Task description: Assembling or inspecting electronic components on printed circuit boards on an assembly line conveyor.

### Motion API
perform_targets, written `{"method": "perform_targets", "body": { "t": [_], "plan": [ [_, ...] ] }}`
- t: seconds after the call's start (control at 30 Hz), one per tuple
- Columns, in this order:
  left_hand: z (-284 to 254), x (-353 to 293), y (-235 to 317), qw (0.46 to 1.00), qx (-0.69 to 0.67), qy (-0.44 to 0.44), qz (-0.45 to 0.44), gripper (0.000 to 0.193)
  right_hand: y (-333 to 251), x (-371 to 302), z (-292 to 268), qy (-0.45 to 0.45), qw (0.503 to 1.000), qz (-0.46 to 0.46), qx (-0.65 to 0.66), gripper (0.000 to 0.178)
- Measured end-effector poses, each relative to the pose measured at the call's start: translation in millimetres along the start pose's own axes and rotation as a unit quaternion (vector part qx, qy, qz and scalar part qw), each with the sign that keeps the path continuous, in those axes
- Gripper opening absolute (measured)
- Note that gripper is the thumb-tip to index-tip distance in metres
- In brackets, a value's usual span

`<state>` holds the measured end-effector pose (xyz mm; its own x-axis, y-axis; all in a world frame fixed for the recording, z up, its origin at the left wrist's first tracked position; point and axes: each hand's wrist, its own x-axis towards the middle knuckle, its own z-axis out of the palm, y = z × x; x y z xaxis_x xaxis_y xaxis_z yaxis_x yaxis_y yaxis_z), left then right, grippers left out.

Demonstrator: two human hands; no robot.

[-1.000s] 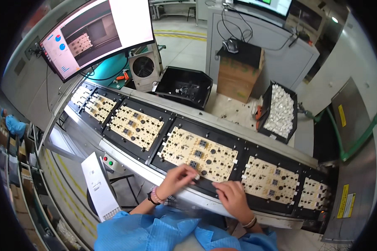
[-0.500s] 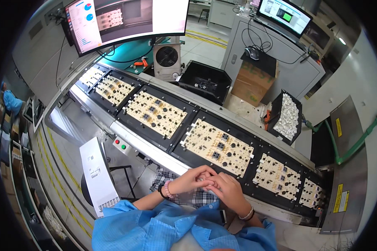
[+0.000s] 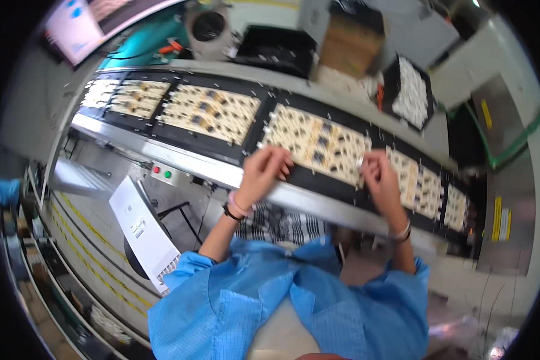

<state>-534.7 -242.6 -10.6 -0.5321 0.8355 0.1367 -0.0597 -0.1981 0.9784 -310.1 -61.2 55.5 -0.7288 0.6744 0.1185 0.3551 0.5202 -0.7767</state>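
Observation:
Just in front of me, a cream circuit board (image 3: 294, 135) with dark components lies in a black carrier (image 3: 255, 129) on the conveyor line. My left hand (image 3: 266, 171) is at the board's near left corner, its fingers curled together; what they hold, if anything, is hidden. Over the right end of the same board, my right hand (image 3: 378, 180) has thumb and fingers drawn together near a small pale spot at the edge. Motion blurs the picture, so I cannot tell whether that spot is a held part or the board's own connector.
More populated boards (image 3: 210, 114) sit along the line on both sides. Behind the conveyor stand a black bin (image 3: 276, 48), a cardboard box (image 3: 351, 51) and a black tray of small white parts (image 3: 411, 93). A red-and-green button box (image 3: 162, 173) and a white panel (image 3: 141, 228) are at the near left.
My hands were together in front of my body, fingers touching; now they are apart and reach forward over the board's two ends. The view has tilted and shifted, and it is blurred.

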Motion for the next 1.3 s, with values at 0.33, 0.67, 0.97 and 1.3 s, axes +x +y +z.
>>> {"method": "perform_targets", "body": {
  "t": [0.33, 0.67, 0.97, 1.3],
  "plan": [
    [-11.5, -8.1, -2.4, 0.989, 0.063, -0.103, 0.079, 0.017, 77.9, 11.9, -33.4, 0.049, 0.982, 0.072, 0.17, 0.012],
    [-18.9, -14.8, -3.3, 0.99, 0.063, -0.079, 0.102, 0.018, 64.3, 13.2, -20.0, 0.04, 0.989, 0.065, 0.129, 0.014],
    [-21.8, -13.9, -4.3, 0.987, 0.083, -0.096, 0.097, 0.019, 66.2, 3.6, -21.2, 0.006, 0.981, -0.05, -0.188, 0.018],
    [-28.3, -0.4, 8.8, 0.979, 0.129, -0.124, 0.096, 0.023, 63.4, 25.8, -23.8, -0.014, 0.978, -0.102, -0.179, 0.019]
  ]
}}
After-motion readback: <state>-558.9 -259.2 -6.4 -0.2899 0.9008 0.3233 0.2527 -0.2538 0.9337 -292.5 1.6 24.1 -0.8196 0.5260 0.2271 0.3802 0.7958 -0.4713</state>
